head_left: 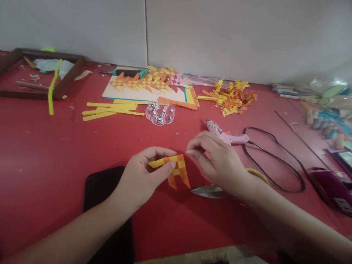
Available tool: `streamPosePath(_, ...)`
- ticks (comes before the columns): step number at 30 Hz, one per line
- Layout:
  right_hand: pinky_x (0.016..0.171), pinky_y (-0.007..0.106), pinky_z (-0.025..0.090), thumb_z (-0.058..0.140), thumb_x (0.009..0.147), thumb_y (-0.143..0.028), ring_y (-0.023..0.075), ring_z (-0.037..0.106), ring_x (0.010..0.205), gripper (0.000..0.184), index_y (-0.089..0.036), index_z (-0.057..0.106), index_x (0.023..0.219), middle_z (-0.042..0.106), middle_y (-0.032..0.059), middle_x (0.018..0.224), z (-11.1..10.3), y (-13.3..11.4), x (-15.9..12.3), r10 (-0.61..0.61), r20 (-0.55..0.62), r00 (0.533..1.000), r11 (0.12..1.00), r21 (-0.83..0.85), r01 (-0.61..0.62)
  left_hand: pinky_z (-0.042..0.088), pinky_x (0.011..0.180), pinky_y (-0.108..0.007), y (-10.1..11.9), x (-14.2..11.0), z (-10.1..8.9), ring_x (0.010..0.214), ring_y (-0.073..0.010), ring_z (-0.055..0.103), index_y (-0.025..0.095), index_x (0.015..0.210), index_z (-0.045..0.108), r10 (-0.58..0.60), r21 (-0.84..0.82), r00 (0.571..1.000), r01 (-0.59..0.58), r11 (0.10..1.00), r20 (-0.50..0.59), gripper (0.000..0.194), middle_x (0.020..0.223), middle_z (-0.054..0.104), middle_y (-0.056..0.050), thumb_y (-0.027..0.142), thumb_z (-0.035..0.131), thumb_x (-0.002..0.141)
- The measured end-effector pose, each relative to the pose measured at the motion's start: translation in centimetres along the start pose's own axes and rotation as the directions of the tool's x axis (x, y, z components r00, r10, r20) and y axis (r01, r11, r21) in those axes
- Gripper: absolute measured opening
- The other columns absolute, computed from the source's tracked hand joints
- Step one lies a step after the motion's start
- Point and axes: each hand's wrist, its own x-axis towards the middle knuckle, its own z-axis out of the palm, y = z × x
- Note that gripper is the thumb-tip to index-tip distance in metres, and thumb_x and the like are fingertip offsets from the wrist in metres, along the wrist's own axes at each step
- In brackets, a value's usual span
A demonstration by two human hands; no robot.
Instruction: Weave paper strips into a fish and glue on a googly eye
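My left hand (143, 176) pinches a small woven piece of yellow and orange paper strips (176, 169) just above the red table (41, 161). My right hand (217, 161) hovers beside the piece on its right, fingers curled together in a pinch near its top corner; what they hold, if anything, is too small to see. Under my right wrist lie scissors (211, 191) with a yellow handle. A pink glue gun (225, 135) lies just behind my right hand.
Loose yellow strips (110, 110), a clear tray of googly eyes (161, 113), woven paper fish on card (154, 82) and a heap of paper scraps (231, 97) lie further back. A black cable (275, 161) loops at right; a dark phone (110, 205) lies under my left forearm. A wooden frame (66, 79) stands far left.
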Motion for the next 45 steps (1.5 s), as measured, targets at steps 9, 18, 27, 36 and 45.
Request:
streamPosePath(9, 0.071, 0.027, 0.051, 0.06, 0.092, -0.013, 0.0146, 0.062, 0.075, 0.008, -0.018, 0.062, 0.088, 0.065, 0.0031, 0.081, 0.6, -0.9, -0.7, -0.137, -0.158, 0.978, 0.979, 0.128, 0.158, 0.055, 0.07, -0.017, 0.2, -0.1, 0.2, 0.081, -0.0128, 0.072, 0.022, 0.093, 0.072, 0.067, 0.115, 0.998, -0.066, 0.991, -0.011, 0.015, 0.089, 0.076, 0.001, 0.028, 0.074, 0.08)
streamPosePath(18, 0.072, 0.025, 0.053, 0.064, 0.089, -0.009, 0.0134, 0.063, 0.076, 0.01, -0.019, 0.065, 0.089, 0.068, 0.002, 0.08, 0.3, -1.2, -0.6, -0.151, -0.148, 0.977, 0.975, 0.141, 0.171, 0.056, 0.071, -0.014, 0.3, -0.4, 0.3, 0.081, -0.0107, 0.072, 0.023, 0.09, 0.073, 0.1, 0.12, 0.995, -0.099, 0.988, 0.003, 0.011, 0.088, 0.076, 0.002, 0.026, 0.073, 0.08)
streamPosePath(27, 0.073, 0.03, 0.054, 0.064, 0.088, -0.013, 0.0164, 0.063, 0.079, 0.013, -0.021, 0.063, 0.098, 0.067, 0.0044, 0.086, -0.4, -1.3, -0.8, -0.126, -0.131, 0.983, 0.977, 0.157, 0.146, 0.056, 0.069, -0.012, 0.2, -0.2, 0.4, 0.08, -0.0104, 0.073, 0.022, 0.09, 0.073, 0.144, 0.105, 0.989, -0.142, 0.984, -0.012, 0.011, 0.087, 0.077, 0.002, 0.023, 0.073, 0.079)
streamPosePath(36, 0.052, 0.025, 0.047, 0.067, 0.087, -0.026, 0.01, 0.056, 0.06, 0.009, -0.02, 0.063, 0.093, 0.061, 0.0021, 0.082, -0.2, -1.6, -1.1, 0.205, 0.117, 0.972, 0.829, 0.508, -0.236, 0.058, 0.07, -0.012, 0.4, -0.4, 0.5, 0.073, -0.0092, 0.073, 0.022, 0.087, 0.072, 0.209, 0.042, 0.978, -0.209, 0.977, 0.014, 0.009, 0.083, 0.077, 0.003, 0.016, 0.072, 0.08)
streamPosePath(45, 0.05, 0.023, 0.045, 0.063, 0.085, -0.02, 0.0095, 0.055, 0.058, 0.003, -0.019, 0.063, 0.083, 0.06, 0.0009, 0.076, -0.4, -2.0, -0.7, 0.223, 0.156, 0.962, 0.766, 0.582, -0.272, 0.058, 0.072, -0.012, 0.0, -0.6, 0.4, 0.076, -0.0089, 0.073, 0.024, 0.088, 0.073, 0.225, 0.037, 0.973, -0.227, 0.973, 0.042, 0.01, 0.086, 0.077, 0.004, 0.017, 0.072, 0.081)
